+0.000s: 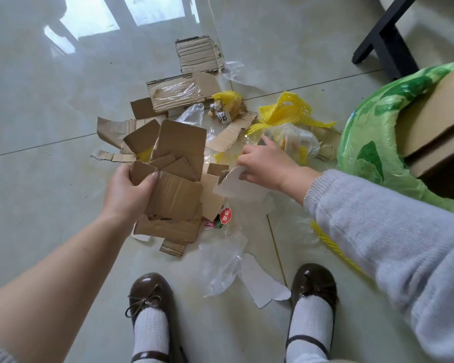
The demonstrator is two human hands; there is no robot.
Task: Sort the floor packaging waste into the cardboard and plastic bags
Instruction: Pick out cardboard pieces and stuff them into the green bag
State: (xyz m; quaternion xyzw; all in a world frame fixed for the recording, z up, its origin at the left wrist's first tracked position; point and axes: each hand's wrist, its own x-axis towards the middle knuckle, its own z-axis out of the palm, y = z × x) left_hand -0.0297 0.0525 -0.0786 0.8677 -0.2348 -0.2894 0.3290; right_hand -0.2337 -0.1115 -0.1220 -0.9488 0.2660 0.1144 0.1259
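Hands over scraps strewn on tiled floor [37, 121].
Left hand [127, 192] grips a stack of cardboard pieces [173, 184]; right hand [266, 166] pinches a white card scrap [231, 183]. Yellow plastic [286, 112] lies beyond, near the green bag [364, 142] holding cardboard at right.

A single head-worn view is given, aimed steeply down at the floor [50, 121] from close above; shoes [151, 297] are seen at 6 o'clock, scraps ahead toward 12.
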